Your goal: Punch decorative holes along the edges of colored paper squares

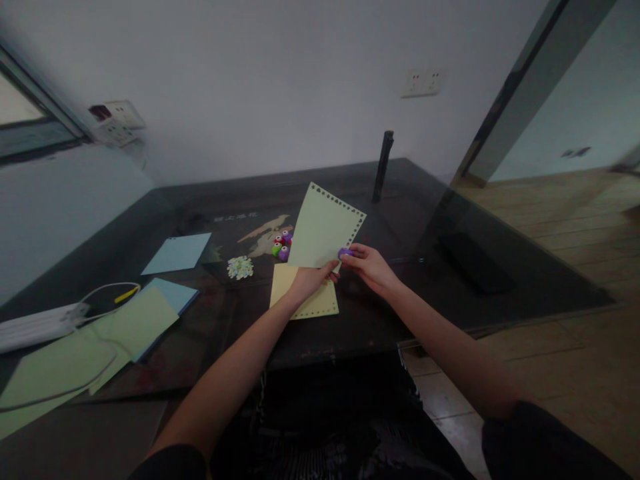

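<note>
My left hand [320,279] grips a pale green sheet of paper [323,223] by its bottom corner, with the thumb on top. Punched shapes run along the sheet's top edge and down its right edge. Between the fingers of my right hand [370,267] is a small purple craft punch [345,253], set at the sheet's lower right edge. A yellow sheet [305,308] with a punched border lies on the table under my left hand. Left of the green sheet sit several round, coloured punches [282,245] with eye-like tops. Next to them is a heap of small pale cut-outs [241,267].
Blue paper [180,253] and green sheets [70,360] lie on the left of the dark table [230,320], near a white power strip [43,327] with cables and a yellow pen-like item [126,295]. A black upright stick [383,167] stands at the back; a dark flat object [473,261] lies right.
</note>
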